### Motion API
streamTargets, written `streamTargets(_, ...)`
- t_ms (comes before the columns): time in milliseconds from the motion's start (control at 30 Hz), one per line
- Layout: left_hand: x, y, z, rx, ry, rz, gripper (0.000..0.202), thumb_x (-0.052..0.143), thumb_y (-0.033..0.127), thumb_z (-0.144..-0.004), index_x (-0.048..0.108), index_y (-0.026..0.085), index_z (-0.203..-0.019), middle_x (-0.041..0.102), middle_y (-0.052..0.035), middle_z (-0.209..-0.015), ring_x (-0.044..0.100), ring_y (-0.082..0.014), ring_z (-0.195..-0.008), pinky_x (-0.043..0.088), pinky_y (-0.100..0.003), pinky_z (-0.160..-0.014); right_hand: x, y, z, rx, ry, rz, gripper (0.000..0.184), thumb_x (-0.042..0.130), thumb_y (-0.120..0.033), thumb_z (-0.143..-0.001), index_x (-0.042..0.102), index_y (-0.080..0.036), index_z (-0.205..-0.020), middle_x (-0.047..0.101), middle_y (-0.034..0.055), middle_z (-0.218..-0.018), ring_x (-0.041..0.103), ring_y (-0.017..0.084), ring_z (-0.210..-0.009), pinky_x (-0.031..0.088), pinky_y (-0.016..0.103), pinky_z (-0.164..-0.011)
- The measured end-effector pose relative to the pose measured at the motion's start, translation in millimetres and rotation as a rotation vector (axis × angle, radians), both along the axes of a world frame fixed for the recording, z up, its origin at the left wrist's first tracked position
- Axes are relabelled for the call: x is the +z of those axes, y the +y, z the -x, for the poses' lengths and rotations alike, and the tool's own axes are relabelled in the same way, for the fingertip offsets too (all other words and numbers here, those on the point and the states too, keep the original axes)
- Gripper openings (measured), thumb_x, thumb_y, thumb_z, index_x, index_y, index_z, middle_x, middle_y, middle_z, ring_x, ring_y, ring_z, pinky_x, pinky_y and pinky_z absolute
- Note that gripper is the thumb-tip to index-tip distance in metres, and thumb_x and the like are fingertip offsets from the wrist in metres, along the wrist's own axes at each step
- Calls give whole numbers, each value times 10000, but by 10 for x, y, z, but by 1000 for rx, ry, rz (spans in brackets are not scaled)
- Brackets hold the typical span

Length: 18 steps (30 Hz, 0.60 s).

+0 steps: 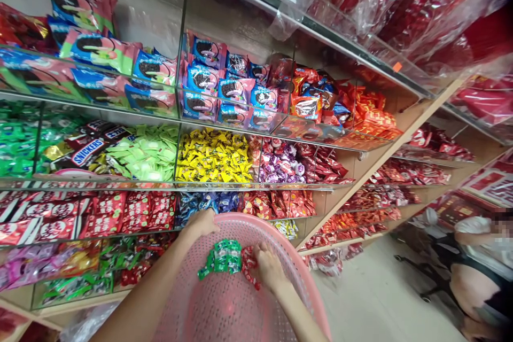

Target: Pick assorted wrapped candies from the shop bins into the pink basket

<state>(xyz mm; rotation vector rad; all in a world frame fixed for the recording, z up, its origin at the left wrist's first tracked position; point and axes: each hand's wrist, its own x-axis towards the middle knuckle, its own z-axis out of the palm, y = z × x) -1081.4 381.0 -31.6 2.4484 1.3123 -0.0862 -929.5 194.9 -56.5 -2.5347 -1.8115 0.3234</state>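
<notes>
A pink perforated plastic basket (280, 246) sits in front of me, tilted toward the shelves. My left hand (202, 224) is closed over its far rim and holds it. Inside lie green candy packets (222, 259) and a few red candy packets (249, 264). My right hand (269, 267) is inside the basket with its fingers curled on the red packets beside the green ones.
Glass-fronted shelves (176, 187) hold sorted sweets: yellow candies (214, 157), light green packets (146, 152), Snickers bars (86, 152), blue cookie packs (208, 80) and red packets (132, 211). Wrapped red goods fill the top right. Another person (476, 272) sits low at the right on the floor aisle.
</notes>
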Motion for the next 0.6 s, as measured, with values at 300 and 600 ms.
streamTargets(300, -3, 8, 28, 23, -51, 32, 332, 612, 467, -564, 618, 227, -794, 691, -50, -855, 631, -215, -808, 394, -241, -565, 953, 197, -333, 30, 148, -429, 150, 519, -317, -777, 561, -180, -732, 578, 50, -778, 538, 159, -723, 380, 250, -651)
streamTargets(600, 14, -9, 35, 17, -70, 19, 353, 590, 445, -569, 626, 217, -837, 688, -71, -894, 628, -235, -826, 429, -262, -600, 2010, 928, -740, 139, -98, -776, 235, 552, -335, -759, 586, -174, -928, 587, 67, -920, 497, 193, -845, 369, 299, -742)
